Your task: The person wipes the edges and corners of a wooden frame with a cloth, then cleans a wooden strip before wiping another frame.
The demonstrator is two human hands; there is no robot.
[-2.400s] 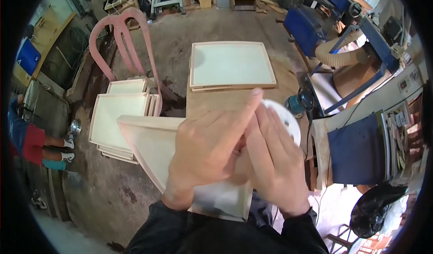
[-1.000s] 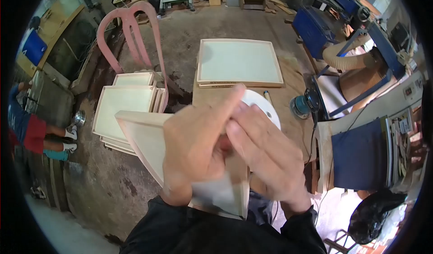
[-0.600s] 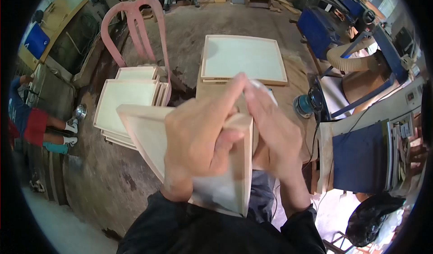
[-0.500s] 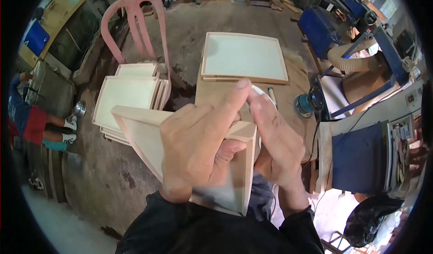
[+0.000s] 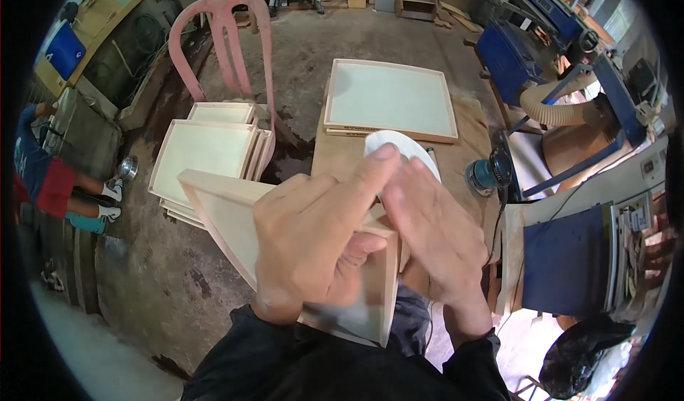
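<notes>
My left hand (image 5: 313, 237) is wrapped round the edge of a shallow wooden tray (image 5: 221, 205), which hangs tilted in front of me with one corner raised. Close beside it, my right hand (image 5: 442, 240) is at that raised corner, its fingers against a round white disc (image 5: 402, 146) behind the fingertips. The two hands meet near their fingertips. Beyond them, another pale tray (image 5: 392, 98) lies on a stack on the brown work surface (image 5: 467, 155).
Stacked trays (image 5: 203, 148) rest on a pink chair (image 5: 226, 44) at the left. A teal sander (image 5: 488, 173) stands right of the hands, near a blue machine (image 5: 509, 59). At the far left is another person (image 5: 46, 166). A black bag (image 5: 584, 351) lies lower right.
The white disc shows more above my fingertips. My right hand has turned and its fingers are straighter. The view has shifted slightly, while my left hand keeps its hold on the tray.
</notes>
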